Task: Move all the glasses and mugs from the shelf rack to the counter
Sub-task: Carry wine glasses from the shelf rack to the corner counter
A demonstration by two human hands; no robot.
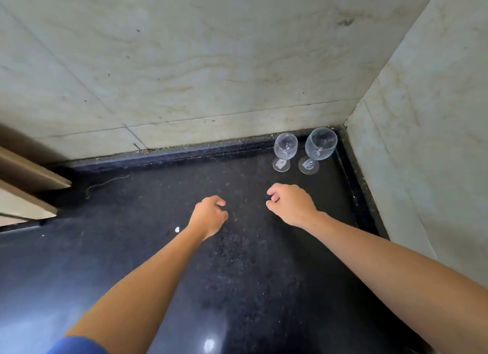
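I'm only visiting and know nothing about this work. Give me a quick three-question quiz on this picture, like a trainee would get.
1. True or false: the right hand grips something.
2. How many glasses stand on the counter? A one, B two, C four.
3. Fill in: the glasses stand upright in the counter's far ____ corner, by the walls.
Key: 1 false; 2 B; 3 right.
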